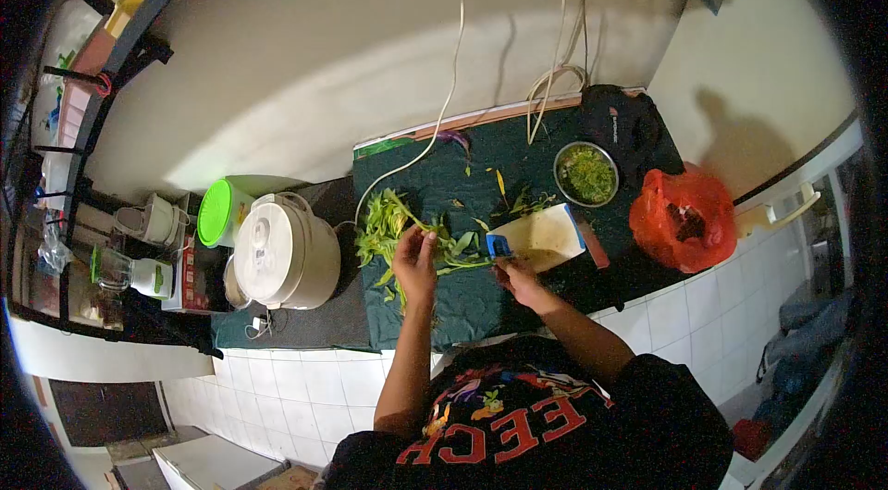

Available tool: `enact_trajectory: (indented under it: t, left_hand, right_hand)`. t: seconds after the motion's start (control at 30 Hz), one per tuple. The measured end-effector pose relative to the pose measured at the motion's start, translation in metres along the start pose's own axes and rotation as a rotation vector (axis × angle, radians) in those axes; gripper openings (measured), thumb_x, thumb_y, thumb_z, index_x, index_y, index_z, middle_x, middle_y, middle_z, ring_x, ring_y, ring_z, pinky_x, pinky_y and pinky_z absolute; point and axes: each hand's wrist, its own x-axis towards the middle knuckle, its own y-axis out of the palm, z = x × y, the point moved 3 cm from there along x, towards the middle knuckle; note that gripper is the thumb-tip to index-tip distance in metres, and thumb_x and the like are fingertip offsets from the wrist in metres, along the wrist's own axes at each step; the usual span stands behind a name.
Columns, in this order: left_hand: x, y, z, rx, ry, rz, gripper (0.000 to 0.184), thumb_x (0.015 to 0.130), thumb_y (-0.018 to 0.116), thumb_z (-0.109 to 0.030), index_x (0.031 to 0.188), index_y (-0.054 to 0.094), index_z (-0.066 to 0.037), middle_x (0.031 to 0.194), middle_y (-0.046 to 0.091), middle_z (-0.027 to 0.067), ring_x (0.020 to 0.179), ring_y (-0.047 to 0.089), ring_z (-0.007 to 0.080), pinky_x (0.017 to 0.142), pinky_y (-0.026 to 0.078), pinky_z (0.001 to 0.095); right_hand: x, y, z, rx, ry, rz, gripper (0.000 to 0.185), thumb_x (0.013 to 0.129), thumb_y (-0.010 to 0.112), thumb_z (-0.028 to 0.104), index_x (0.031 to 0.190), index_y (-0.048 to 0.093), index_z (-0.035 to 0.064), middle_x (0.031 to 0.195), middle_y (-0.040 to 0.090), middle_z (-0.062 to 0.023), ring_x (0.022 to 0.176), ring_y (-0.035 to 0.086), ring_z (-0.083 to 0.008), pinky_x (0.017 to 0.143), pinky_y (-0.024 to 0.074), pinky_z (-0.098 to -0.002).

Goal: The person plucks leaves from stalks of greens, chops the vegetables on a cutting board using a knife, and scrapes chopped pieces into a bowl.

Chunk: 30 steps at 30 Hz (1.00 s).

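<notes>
My left hand (415,255) is closed on a stem of leafy greens (387,226), whose bunch spreads over the dark green cloth to its left. More leaves lie between my two hands. My right hand (521,283) is pinched at the near left corner of a white cutting board (541,240) with blue ends. A thin green stem (467,263) reaches to its fingertips. Loose leaves (529,202) lie just beyond the board. A metal bowl (561,183) of chopped greens stands farther back on the right.
A red plastic bag (661,235) sits at the table's right end, in front of a black bag (638,129). On the left stand a white rice cooker (319,263), a green-lidded container (216,212) and a blender (148,278). A white cable (450,92) hangs down the wall onto the cloth.
</notes>
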Motion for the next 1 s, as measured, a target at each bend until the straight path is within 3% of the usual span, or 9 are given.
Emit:
enact_trajectory:
  t: [0.07,0.33,0.4,0.43,0.5,0.63,0.7,0.9,1.0]
  left_hand:
    - [0.001,0.005,0.000,-0.018,0.027,0.067,0.020,0.086,0.072,-0.002,0.104,0.063,-0.001,0.087,0.063,0.0002,0.082,0.057,0.0088,0.078,0.048,0.0245]
    - [-0.012,0.045,0.006,0.084,-0.061,0.271,0.017,0.087,0.073,-0.008,0.098,0.067,0.002,0.086,0.066,0.0008,0.080,0.059,0.0076,0.072,0.047,0.0223]
    - [-0.017,0.056,0.004,0.103,-0.074,0.316,0.017,0.087,0.073,-0.008,0.099,0.068,0.003,0.087,0.067,0.0022,0.081,0.060,0.0084,0.074,0.048,0.0228]
    - [-0.023,0.060,0.001,0.125,-0.093,0.353,0.017,0.087,0.073,-0.008,0.099,0.068,0.003,0.089,0.068,0.0035,0.083,0.061,0.0091,0.075,0.048,0.0232]
    - [-0.032,0.070,-0.001,0.169,-0.101,0.391,0.018,0.088,0.072,-0.008,0.100,0.069,0.004,0.091,0.070,0.0060,0.084,0.062,0.0102,0.076,0.049,0.0239]
    - [-0.042,0.093,0.012,0.085,-0.072,0.545,0.019,0.087,0.073,-0.010,0.100,0.069,0.004,0.088,0.070,0.0055,0.078,0.062,0.0100,0.072,0.050,0.0243]
    - [-0.049,0.103,0.017,0.196,-0.117,0.569,0.017,0.088,0.072,-0.011,0.098,0.070,0.002,0.085,0.069,0.0038,0.075,0.061,0.0094,0.069,0.049,0.0244]
    - [-0.064,0.121,0.035,0.155,-0.096,0.644,0.018,0.089,0.072,-0.016,0.096,0.070,0.000,0.081,0.066,0.0008,0.072,0.057,0.0075,0.064,0.046,0.0243]
    - [-0.074,0.126,0.050,0.125,-0.253,0.694,0.018,0.090,0.071,-0.018,0.097,0.068,-0.001,0.082,0.065,-0.0001,0.073,0.057,0.0074,0.066,0.046,0.0234]
  right_hand:
    - [0.015,-0.007,-0.034,0.209,0.147,0.163,0.014,0.094,0.064,0.022,0.092,0.061,0.0082,0.079,0.064,-0.0004,0.070,0.062,-0.0131,0.062,0.0522,-0.0275]
    - [-0.043,0.008,0.042,0.263,0.404,0.127,0.019,0.096,0.061,0.025,0.090,0.060,0.0073,0.077,0.063,-0.0033,0.067,0.063,-0.0134,0.061,0.0527,-0.0263]
    - [-0.043,0.003,0.080,-0.394,-0.092,-0.001,0.025,0.095,0.063,0.028,0.087,0.059,0.0048,0.082,0.064,-0.0042,0.070,0.064,-0.0132,0.066,0.0543,-0.0260]
    - [-0.046,0.005,0.103,-0.529,-0.278,-0.093,0.024,0.095,0.063,0.026,0.091,0.061,0.0025,0.084,0.066,-0.0038,0.075,0.065,-0.0115,0.071,0.0533,-0.0243]
    - [-0.068,0.028,0.148,-0.132,-0.774,-0.139,0.025,0.092,0.067,0.029,0.092,0.069,0.0038,0.071,0.065,-0.0006,0.061,0.055,-0.0092,0.054,0.0432,-0.0277]
    - [-0.069,0.015,0.171,-0.343,-0.653,0.035,0.026,0.092,0.068,0.016,0.111,0.066,-0.0010,0.085,0.069,-0.0022,0.078,0.061,-0.0071,0.070,0.0483,-0.0215]
    - [-0.069,0.005,0.170,-0.346,-0.371,0.058,0.026,0.092,0.068,0.016,0.110,0.068,-0.0025,0.089,0.070,-0.0020,0.079,0.060,-0.0063,0.071,0.0484,-0.0225]
    - [-0.085,-0.022,0.170,-0.269,-0.469,0.096,0.026,0.091,0.069,0.015,0.111,0.068,-0.0024,0.095,0.070,-0.0034,0.083,0.062,-0.0067,0.071,0.0490,-0.0228]
    - [-0.085,-0.041,0.163,-0.244,-0.385,0.033,0.025,0.090,0.069,0.012,0.110,0.067,-0.0040,0.096,0.070,-0.0043,0.085,0.063,-0.0081,0.074,0.0501,-0.0226]
